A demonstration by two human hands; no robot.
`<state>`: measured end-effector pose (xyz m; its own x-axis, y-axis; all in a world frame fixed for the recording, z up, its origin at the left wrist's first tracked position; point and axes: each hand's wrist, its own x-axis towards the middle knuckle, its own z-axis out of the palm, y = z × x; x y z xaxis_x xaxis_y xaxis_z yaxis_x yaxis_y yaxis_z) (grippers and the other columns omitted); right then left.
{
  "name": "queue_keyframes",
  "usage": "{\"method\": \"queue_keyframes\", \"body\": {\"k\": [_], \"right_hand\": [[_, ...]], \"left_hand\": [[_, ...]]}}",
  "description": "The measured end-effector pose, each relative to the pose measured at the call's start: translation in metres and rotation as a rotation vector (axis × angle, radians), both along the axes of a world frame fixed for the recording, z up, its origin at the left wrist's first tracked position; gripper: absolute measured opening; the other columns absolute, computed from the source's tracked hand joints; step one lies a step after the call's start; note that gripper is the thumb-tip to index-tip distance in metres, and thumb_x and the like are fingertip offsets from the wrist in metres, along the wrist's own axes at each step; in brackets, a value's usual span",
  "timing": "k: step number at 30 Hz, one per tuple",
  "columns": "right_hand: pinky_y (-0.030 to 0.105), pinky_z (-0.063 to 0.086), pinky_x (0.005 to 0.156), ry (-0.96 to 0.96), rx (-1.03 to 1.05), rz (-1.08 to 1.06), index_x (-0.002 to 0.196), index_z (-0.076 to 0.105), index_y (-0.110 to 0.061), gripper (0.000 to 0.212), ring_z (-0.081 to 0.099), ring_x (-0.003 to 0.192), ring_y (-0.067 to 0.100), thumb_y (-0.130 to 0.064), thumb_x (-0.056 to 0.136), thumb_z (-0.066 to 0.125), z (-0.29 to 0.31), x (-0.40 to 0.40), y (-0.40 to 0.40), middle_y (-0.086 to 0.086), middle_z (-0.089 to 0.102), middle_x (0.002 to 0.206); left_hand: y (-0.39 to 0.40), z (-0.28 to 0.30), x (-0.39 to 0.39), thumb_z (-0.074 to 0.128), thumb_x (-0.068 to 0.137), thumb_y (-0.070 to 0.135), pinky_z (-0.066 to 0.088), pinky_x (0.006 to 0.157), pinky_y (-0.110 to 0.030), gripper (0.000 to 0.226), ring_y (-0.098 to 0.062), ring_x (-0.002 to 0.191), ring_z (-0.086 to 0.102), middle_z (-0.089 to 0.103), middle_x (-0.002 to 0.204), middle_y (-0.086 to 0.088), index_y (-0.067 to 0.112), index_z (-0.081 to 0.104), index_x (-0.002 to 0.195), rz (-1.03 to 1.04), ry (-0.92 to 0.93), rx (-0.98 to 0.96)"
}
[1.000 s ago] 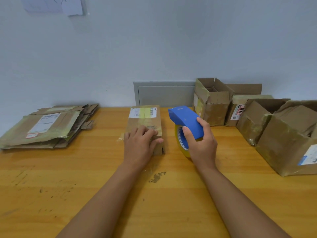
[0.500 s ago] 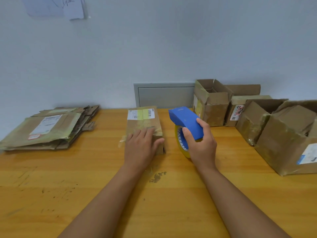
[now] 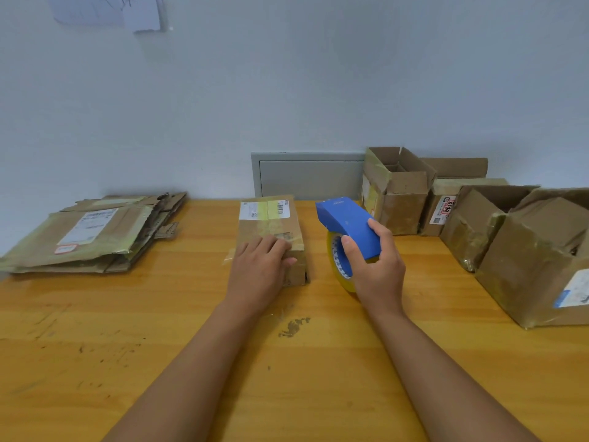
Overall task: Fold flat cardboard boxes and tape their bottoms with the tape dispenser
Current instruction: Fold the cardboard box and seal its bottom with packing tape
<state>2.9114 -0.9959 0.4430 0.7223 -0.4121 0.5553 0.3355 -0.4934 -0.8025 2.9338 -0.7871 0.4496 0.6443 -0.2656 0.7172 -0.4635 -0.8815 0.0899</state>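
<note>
box pinned flat, tape dispenser poised just to its right.

the left hand lay with straight fingers pressed on the near end of the small cardboard box, which sat mid-bench with its long axis running away from the person. the right hand had its grip curled round the blue tape dispenser, thumb on the near side, the yellowish roll hanging below close to the bench. the dispenser stood just right of the box, apart from it, nose pointing away and a little left. the coming pass probably called for a short move left onto the box top, then a pull along that long axis; whether tape already crossed the seam was hard to tell.
</note>
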Motion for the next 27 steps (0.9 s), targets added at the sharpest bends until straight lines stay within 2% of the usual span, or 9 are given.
{"method": "queue_keyframes", "body": {"k": [4,8,12,16,18,20,23,25,27], "right_hand": [[0.009,0.039,0.068,0.010,-0.002,-0.010,0.136,0.051,-0.028,0.054,0.052,0.096,0.010,-0.048,0.089,0.068,0.000,0.000,0.000,-0.007,0.053,0.115],[0.011,0.040,0.070,0.002,0.007,-0.002,0.135,0.051,-0.028,0.053,0.053,0.096,0.010,-0.047,0.089,0.069,0.001,0.000,0.000,-0.007,0.053,0.115],[0.013,0.040,0.070,0.009,0.006,-0.005,0.135,0.051,-0.028,0.053,0.053,0.097,0.011,-0.047,0.089,0.069,0.001,0.000,0.000,-0.008,0.053,0.115],[0.007,0.040,0.068,0.007,0.007,-0.004,0.135,0.051,-0.029,0.052,0.052,0.097,0.009,-0.047,0.089,0.070,0.001,0.000,0.000,-0.008,0.053,0.115],[0.008,0.041,0.068,0.001,0.006,-0.001,0.135,0.051,-0.029,0.052,0.052,0.096,0.010,-0.047,0.089,0.069,0.001,0.000,0.000,-0.007,0.053,0.115],[0.013,0.041,0.069,-0.002,0.007,-0.001,0.135,0.051,-0.028,0.053,0.054,0.096,0.012,-0.048,0.089,0.069,0.001,0.000,0.001,-0.007,0.053,0.114],[0.015,0.043,0.070,0.002,0.007,0.000,0.136,0.051,-0.027,0.053,0.054,0.097,0.013,-0.045,0.090,0.070,0.000,0.000,0.001,-0.005,0.053,0.115],[0.008,0.041,0.068,0.005,0.005,-0.006,0.136,0.051,-0.026,0.054,0.053,0.097,0.011,-0.045,0.089,0.069,0.001,0.000,0.001,-0.005,0.053,0.116],[0.008,0.040,0.067,0.010,0.008,-0.008,0.136,0.051,-0.027,0.055,0.053,0.096,0.010,-0.046,0.088,0.069,0.002,0.000,0.001,-0.006,0.053,0.116]], "left_hand": [[0.000,0.002,-0.001,0.077,0.084,0.024,0.048,0.070,-0.040,0.020,-0.030,0.083,0.061,0.067,0.093,-0.004,0.011,0.070,0.098,-0.013,0.021,0.015],[0.003,0.003,-0.002,0.079,0.081,0.023,0.046,0.074,-0.039,0.027,-0.029,0.089,0.060,0.067,0.100,-0.002,0.013,0.069,0.105,-0.004,0.069,0.024],[0.003,0.006,-0.005,0.082,0.077,0.023,0.047,0.072,-0.036,0.034,-0.028,0.087,0.063,0.069,0.099,-0.001,0.014,0.069,0.107,0.004,0.079,0.049],[0.010,0.008,-0.006,0.067,0.090,0.043,0.038,0.089,-0.033,0.042,-0.021,0.111,0.059,0.066,0.122,0.005,0.023,0.061,0.126,0.001,0.188,-0.006],[0.016,0.006,-0.007,0.054,0.095,0.051,0.025,0.100,-0.033,0.035,-0.019,0.123,0.054,0.061,0.131,0.010,0.031,0.064,0.122,-0.005,0.159,-0.021],[0.018,0.006,-0.007,0.051,0.098,0.049,0.018,0.105,-0.040,0.027,-0.019,0.128,0.048,0.060,0.133,0.011,0.037,0.068,0.116,0.010,0.149,-0.056],[0.017,0.008,-0.006,0.056,0.097,0.043,0.027,0.092,-0.039,0.022,-0.017,0.111,0.059,0.069,0.116,0.011,0.034,0.070,0.110,0.021,0.170,-0.149],[0.015,0.009,-0.005,0.060,0.095,0.043,0.027,0.082,-0.035,0.019,-0.016,0.100,0.064,0.073,0.105,0.011,0.030,0.071,0.103,0.046,0.151,-0.158],[0.017,0.008,-0.004,0.062,0.093,0.045,0.025,0.081,-0.033,0.018,-0.016,0.097,0.064,0.073,0.102,0.012,0.030,0.071,0.099,0.041,0.138,-0.156]]}}
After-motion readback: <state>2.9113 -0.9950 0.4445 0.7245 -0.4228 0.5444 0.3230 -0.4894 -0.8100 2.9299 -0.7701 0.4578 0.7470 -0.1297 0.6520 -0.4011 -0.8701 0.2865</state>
